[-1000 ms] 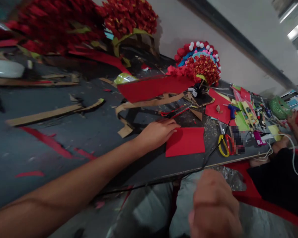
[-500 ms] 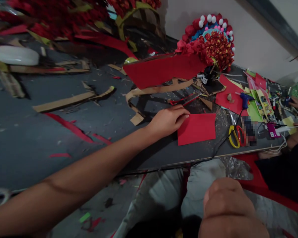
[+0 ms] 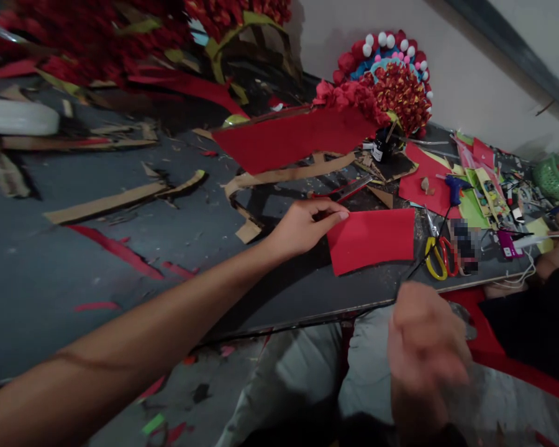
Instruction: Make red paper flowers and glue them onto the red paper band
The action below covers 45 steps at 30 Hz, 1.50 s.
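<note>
Pale wall (image 3: 326, 37) backs a dark table (image 3: 32, 267) littered with offcuts. Near the wall stands a rounded flower decoration (image 3: 395, 93), with a long red panel (image 3: 293, 139) in front of it and a curled cardboard strip (image 3: 298, 172) below that. Nearer the table's front edge is the red sheet (image 3: 372, 239), left of the scissors (image 3: 433, 233) and apart from them. The person's left hand (image 3: 305, 226) pinches its upper left corner, thumb over the paper; a light pinch should steady it without creasing that corner. The right hand (image 3: 426, 335) is curled and blurred above the lap, so whether it holds anything cannot be told; bracing the sheet's far end as well would likely keep it from swivelling.
</note>
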{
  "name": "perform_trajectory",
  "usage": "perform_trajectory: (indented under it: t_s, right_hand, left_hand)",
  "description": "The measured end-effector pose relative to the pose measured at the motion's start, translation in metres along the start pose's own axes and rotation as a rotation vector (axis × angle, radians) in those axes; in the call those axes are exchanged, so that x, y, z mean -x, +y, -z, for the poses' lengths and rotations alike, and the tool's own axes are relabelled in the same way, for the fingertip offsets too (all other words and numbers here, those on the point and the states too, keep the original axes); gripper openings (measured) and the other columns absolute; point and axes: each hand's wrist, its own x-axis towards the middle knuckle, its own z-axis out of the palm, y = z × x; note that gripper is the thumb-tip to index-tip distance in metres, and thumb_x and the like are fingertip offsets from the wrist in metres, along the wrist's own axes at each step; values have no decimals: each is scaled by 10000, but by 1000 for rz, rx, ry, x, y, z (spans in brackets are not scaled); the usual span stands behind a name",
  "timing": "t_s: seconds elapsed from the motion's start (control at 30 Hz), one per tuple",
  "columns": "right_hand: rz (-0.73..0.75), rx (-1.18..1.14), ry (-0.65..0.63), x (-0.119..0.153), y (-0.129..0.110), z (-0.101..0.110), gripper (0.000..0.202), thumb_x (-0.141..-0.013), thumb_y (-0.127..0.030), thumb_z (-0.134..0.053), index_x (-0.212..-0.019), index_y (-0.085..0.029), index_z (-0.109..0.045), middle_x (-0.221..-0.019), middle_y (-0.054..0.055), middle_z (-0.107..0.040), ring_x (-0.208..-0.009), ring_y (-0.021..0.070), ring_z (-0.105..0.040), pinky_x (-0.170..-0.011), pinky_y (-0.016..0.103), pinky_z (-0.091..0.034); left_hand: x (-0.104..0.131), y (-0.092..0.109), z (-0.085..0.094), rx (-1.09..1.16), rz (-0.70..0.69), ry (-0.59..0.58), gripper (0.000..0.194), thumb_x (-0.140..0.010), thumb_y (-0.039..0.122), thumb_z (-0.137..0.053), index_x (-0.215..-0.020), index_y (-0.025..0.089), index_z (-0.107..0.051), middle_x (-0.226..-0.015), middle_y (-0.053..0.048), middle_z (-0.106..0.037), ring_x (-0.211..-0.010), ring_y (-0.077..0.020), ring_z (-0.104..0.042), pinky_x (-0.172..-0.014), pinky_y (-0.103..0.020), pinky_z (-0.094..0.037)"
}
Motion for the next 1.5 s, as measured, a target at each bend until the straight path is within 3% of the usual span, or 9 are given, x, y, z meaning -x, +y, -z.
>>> perform_trajectory:
  t_s: [0.13,0.23,0.37,0.5,0.83,0.93,1.07,1.27,1.5]
  right_hand:
    - [-26,188,68,-24,44,-31,126,-869,-227,-523,-868,-204,-647,-838,57,-681,-811,171,-608,-762,333,-459]
    - [-93,397,-41,-28,56,-43,200,-867,-284,-555,-1039,-220,-635,-1125,74,-655,-1087,225,-546,-965,428,-333]
    - [-117,333,-101,-26,56,-48,154,-910,-275,-496,-906,-245,-646,-935,-12,-713,-923,145,-619,-1052,412,-192]
    - [-54,260,-77,-31,55,-49,150,-905,-250,-497,-847,-218,-632,-811,-23,-713,-773,110,-631,-930,308,-321]
    - [-133,161,178,-24,66,-36,125,-879,-213,-500,-832,-190,-613,-739,20,-669,-712,137,-619,-693,272,-444]
    - [-38,160,153,-22,58,-41,111,-868,-168,-512,-866,-200,-618,-774,20,-685,-746,136,-631,-741,284,-441]
    - [-7,150,147,-23,48,-45,124,-862,-158,-520,-917,-212,-616,-820,21,-687,-806,142,-630,-787,303,-450]
    - [101,99,149,-24,39,-46,196,-855,-148,-545,-998,-265,-610,-932,13,-677,-880,144,-595,-817,313,-476]
    - [20,-9,301,-24,41,-42,185,-854,-110,-496,-938,-237,-601,-867,25,-615,-833,151,-576,-767,332,-487]
  left_hand:
    - [2,5,3,22,-88,-52,272,-792,386,-551,-793,144,-675,-773,-30,-680,-710,-143,-591,-644,-226,-452]
    - [4,6,3,17,-221,-50,186,-785,298,-557,-742,140,-646,-742,-25,-656,-686,-125,-584,-660,-216,-459]
    - [5,8,4,2,-409,-11,133,-795,236,-581,-723,138,-635,-721,-27,-646,-668,-112,-581,-658,-205,-463]
    - [6,14,8,8,-458,9,127,-804,231,-602,-717,149,-646,-699,-19,-653,-639,-106,-583,-633,-202,-466]
    - [7,18,19,213,-192,240,316,-777,498,-611,-826,186,-609,-802,-47,-660,-696,-150,-606,-637,-266,-504]
    - [12,22,17,125,-281,69,366,-821,489,-564,-990,167,-605,-948,-98,-685,-842,-186,-644,-752,-292,-523]
    - [18,24,14,-90,-482,-51,333,-935,375,-378,-888,181,-645,-848,-83,-709,-793,-164,-658,-747,-272,-524]
    - [20,13,13,-341,-851,56,218,-917,231,-428,-929,186,-641,-861,-71,-719,-759,-149,-673,-688,-232,-528]
    - [18,12,12,-426,-878,63,277,-947,267,-374,-1002,184,-633,-866,-71,-722,-792,-147,-681,-718,-232,-533]
